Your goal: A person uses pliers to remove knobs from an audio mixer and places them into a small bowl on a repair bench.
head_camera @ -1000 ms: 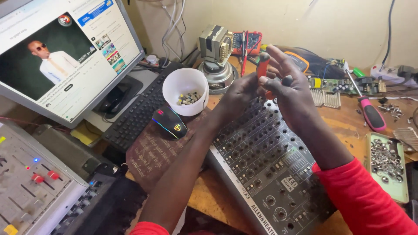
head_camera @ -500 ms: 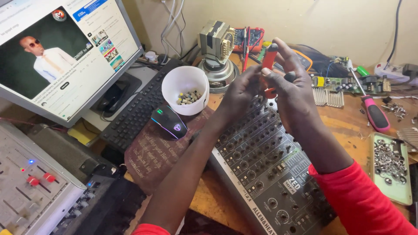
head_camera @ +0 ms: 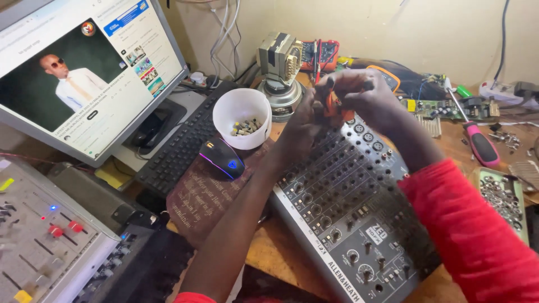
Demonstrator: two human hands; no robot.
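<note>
Large grey audio mixer (head_camera: 348, 213) lying on the wooden workbench (head_camera: 455, 140), knobs stripped off its upper rows; white cup (head_camera: 242, 118) of small loose parts just beside its top corner, black mouse (head_camera: 222, 159) near that. Mid-step, by the look: working a small red-orange part (head_camera: 335, 108) held over the mixer's top edge. Next likely calls for a steady pinch and careful alignment. Left hand (head_camera: 306, 115) and right hand (head_camera: 368, 98) raised together, wrists bent inward, fingers curled closed around the part from both sides.
</note>
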